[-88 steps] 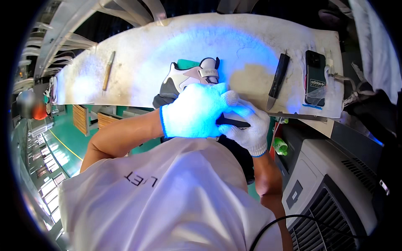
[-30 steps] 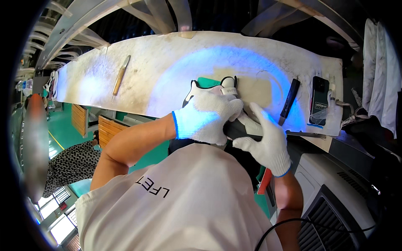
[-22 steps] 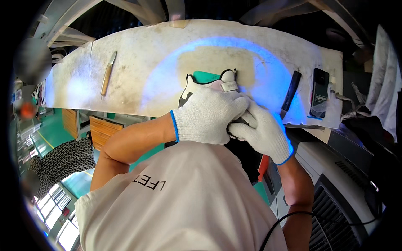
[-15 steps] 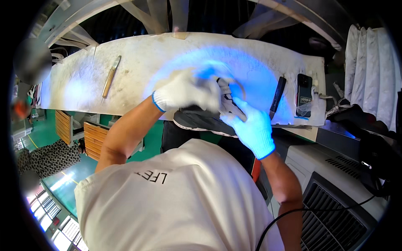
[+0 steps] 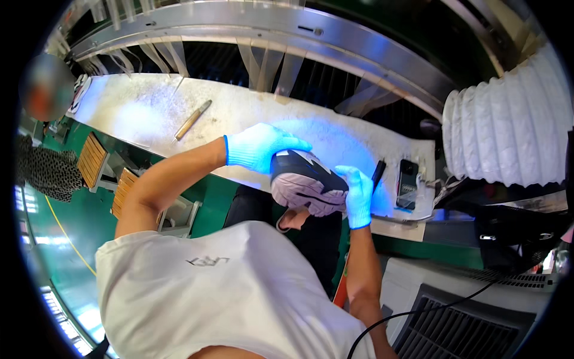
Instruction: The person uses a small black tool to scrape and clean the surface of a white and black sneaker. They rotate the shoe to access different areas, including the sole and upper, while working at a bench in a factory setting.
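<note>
A dark sneaker [image 5: 312, 172] with a pale pinkish sole is held over the table's near edge, its sole side tilted toward me. My left hand [image 5: 263, 147], in a white knit glove, lies over the left end of the shoe with its fingers pressed along the upper. At the other end my right hand [image 5: 359, 192], gloved alike, grips the shoe, its fingers bent. Blue light falls on both gloves. The undersides of the fingers are hidden behind the shoe.
The pale worktable [image 5: 155, 90] carries a wooden-handled blade tool [image 5: 192, 121], a black tool [image 5: 378, 173] and a phone [image 5: 408, 184]. A white ribbed duct [image 5: 505, 131] stands at the right. Clear plastic strips [image 5: 263, 63] hang behind the table. A grey vented machine [image 5: 454, 323] is at lower right.
The view has shifted. The shoe has been raised and turned so its sole side shows. My left hand, blurred over the shoe's opening before, now holds its left end; my right hand stays on the right.
</note>
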Demonstrator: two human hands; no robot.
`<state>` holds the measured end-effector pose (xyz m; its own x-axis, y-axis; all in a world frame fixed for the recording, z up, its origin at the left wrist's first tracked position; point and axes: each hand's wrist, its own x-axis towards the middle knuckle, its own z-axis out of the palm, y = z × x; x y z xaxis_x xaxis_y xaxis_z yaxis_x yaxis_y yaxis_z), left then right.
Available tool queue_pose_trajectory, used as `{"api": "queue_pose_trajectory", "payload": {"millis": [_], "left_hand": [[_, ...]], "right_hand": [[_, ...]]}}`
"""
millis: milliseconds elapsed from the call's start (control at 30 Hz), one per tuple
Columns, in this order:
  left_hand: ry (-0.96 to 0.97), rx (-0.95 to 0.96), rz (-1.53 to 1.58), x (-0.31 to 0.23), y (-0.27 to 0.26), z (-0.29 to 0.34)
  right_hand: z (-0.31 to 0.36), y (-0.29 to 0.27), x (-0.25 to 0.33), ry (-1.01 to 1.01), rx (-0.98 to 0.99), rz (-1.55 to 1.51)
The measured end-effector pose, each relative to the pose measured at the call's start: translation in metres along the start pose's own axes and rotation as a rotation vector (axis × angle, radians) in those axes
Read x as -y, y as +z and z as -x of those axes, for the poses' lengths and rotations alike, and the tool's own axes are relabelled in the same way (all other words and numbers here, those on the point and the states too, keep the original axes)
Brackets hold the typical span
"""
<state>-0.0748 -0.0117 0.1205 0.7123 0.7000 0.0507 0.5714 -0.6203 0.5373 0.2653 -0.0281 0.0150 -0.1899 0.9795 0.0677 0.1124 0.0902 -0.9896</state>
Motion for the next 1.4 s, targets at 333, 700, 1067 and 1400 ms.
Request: {"api": "queue_pose_trajectory", "payload": {"millis": [333,700,1067,1400], "left_hand": [[-0.241,0.044,-0.110,-0.138,-0.049,-0.060],[-0.272,0.006,-0.151,-0.150,-0.040,-0.081],[-0.249,0.257,-0.069,-0.143,-0.063,-0.097],[-0.286,-0.729,0.166,-0.125,0.082,-0.038]], "right_hand": [[0.012,0.023,0.015,0.035,-0.109,-0.785],[0.011,0.017,0.049,-0.524,-0.186,-0.844],[-0.015,-0.057,0.149,-0.197,0.286,-0.052],[-0.025,-0.006,0.143,-0.092,-0.425,-0.017]]}}
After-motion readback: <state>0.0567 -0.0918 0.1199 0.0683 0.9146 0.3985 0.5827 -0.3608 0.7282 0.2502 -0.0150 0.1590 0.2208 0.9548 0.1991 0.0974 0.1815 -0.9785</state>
